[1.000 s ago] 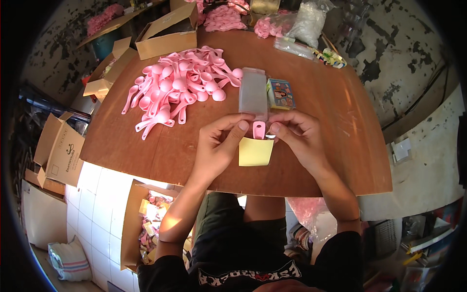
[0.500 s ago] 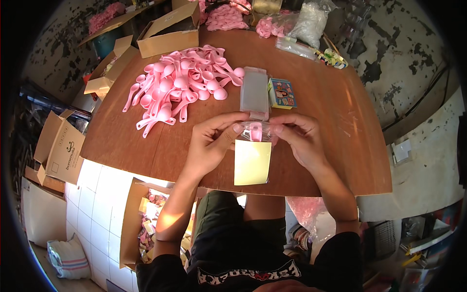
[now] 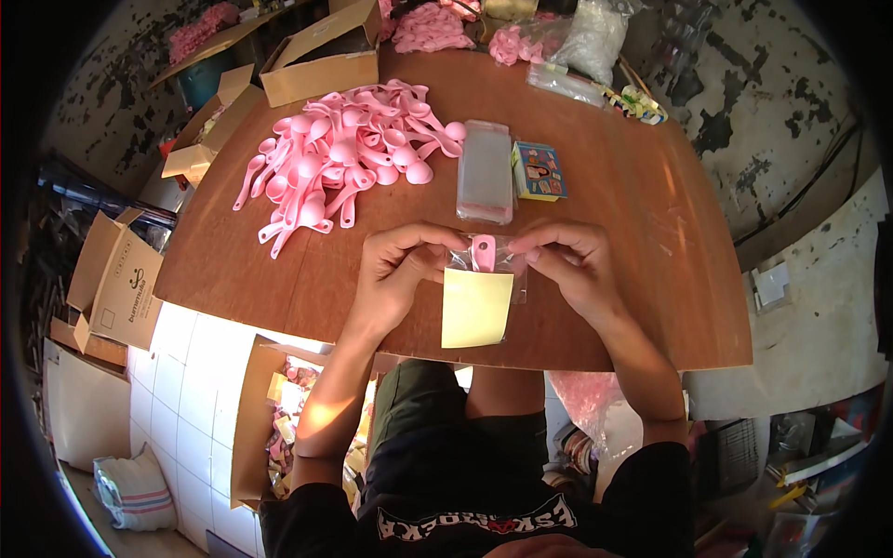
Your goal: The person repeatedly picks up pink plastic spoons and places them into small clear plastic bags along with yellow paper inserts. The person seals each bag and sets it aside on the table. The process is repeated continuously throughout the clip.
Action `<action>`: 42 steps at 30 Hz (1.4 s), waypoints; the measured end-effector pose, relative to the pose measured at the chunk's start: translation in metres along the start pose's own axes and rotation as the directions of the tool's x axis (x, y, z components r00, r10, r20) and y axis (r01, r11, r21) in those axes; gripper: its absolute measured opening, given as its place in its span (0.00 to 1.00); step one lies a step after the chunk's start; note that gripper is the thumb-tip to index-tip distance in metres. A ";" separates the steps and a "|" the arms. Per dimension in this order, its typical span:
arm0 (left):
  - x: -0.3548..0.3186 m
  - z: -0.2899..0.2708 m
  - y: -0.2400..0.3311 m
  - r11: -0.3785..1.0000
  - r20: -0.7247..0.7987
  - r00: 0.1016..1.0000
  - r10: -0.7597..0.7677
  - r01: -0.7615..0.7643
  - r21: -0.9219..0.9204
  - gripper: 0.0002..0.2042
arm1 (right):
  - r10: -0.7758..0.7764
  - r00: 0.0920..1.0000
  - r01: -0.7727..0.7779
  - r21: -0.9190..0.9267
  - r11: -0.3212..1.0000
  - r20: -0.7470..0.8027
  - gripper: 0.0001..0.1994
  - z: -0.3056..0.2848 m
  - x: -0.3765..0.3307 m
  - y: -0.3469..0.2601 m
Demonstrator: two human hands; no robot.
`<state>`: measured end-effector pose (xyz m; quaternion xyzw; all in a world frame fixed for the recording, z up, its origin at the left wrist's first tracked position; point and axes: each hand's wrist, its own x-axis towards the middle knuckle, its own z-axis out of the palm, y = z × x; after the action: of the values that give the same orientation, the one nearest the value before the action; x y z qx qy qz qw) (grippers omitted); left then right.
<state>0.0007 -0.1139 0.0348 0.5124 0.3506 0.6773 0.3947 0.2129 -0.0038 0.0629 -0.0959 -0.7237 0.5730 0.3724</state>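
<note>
Both my hands pinch the upper part of a clear plastic bag (image 3: 517,284) above the table's near edge. My left hand (image 3: 395,274) grips its left side, and my right hand (image 3: 575,270) its right side. Inside the bag, a pale yellow card (image 3: 476,309) covers most of a pink measuring spoon (image 3: 484,251); only the handle with its hole shows above the card. Just beyond my hands lie a stack of clear plastic bags (image 3: 485,172) and, to its right, a stack of colourful printed cards (image 3: 539,171). A heap of pink spoons (image 3: 344,153) spreads at the left.
The brown table (image 3: 642,232) curves around in front of me. A cardboard box (image 3: 321,60) stands at its far left, with filled plastic bags (image 3: 595,42) at the back. Below the near edge, an open carton (image 3: 251,423) holds several packed pieces.
The bag's top has been spread and straightened between my fingers, and the spoon handle shows more plainly. The yellow card has shifted slightly up and left.
</note>
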 end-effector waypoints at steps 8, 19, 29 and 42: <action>0.003 0.007 0.006 0.993 -0.007 1.000 -0.004 0.005 0.115 0.10 | -0.031 0.999 0.031 -0.029 0.999 -0.020 0.12 0.010 -0.005 0.004; -0.107 -0.038 0.076 0.672 0.259 0.918 -0.301 0.011 0.741 0.10 | 0.082 0.981 0.015 -0.485 0.874 0.178 0.15 -0.010 0.004 0.003; -0.162 -0.064 0.027 0.470 0.327 0.566 -0.757 0.123 0.874 0.21 | -0.026 0.956 0.294 -0.951 0.095 0.293 0.27 -0.015 0.034 0.066; 0.064 -0.009 0.020 0.399 0.133 0.976 -0.171 -0.055 0.915 0.10 | -0.146 0.972 0.206 -0.967 0.149 0.185 0.22 -0.021 0.030 0.076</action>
<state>-0.0220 -0.0659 0.0767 0.6990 0.6386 0.3036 0.1070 0.1830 0.0536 0.0088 -0.2141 -0.9360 -0.0713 0.2702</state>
